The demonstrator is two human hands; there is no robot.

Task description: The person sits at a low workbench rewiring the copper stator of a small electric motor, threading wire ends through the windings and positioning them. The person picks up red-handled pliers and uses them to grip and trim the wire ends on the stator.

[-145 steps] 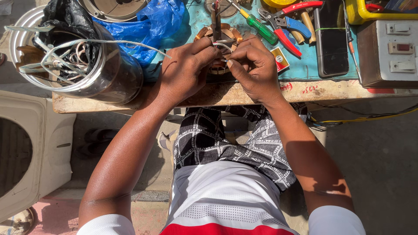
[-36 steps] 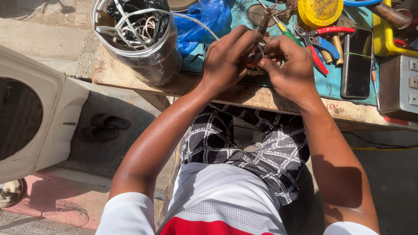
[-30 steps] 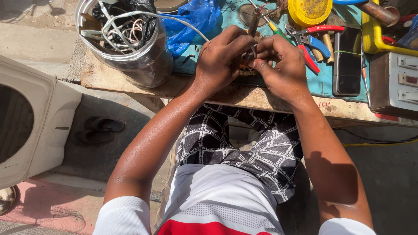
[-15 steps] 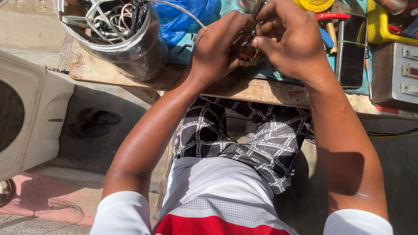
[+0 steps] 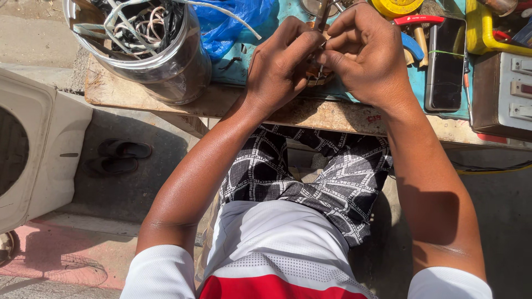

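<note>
My left hand (image 5: 280, 69) and my right hand (image 5: 366, 52) meet over a small coppery wound part (image 5: 317, 71) at the front of a wooden workbench (image 5: 166, 99). Both hands pinch it with curled fingers, and most of it is hidden under them. A thin metal rod (image 5: 322, 14) rises from between the fingers. I cannot tell exactly what the part is.
A shiny metal can (image 5: 166, 61) full of wire scraps stands at the bench's left, a blue plastic bag (image 5: 233, 19) behind it. A black phone (image 5: 446, 63), red-handled pliers (image 5: 418, 20), yellow tape roll (image 5: 396, 6) and a switch box (image 5: 510, 94) lie right. A white appliance casing (image 5: 33, 149) and sandals (image 5: 119, 156) are on the floor.
The view has shifted so the bench sits higher and closer in frame. Both hands stay closed on the small part, the right hand now lying more over the top of it.
</note>
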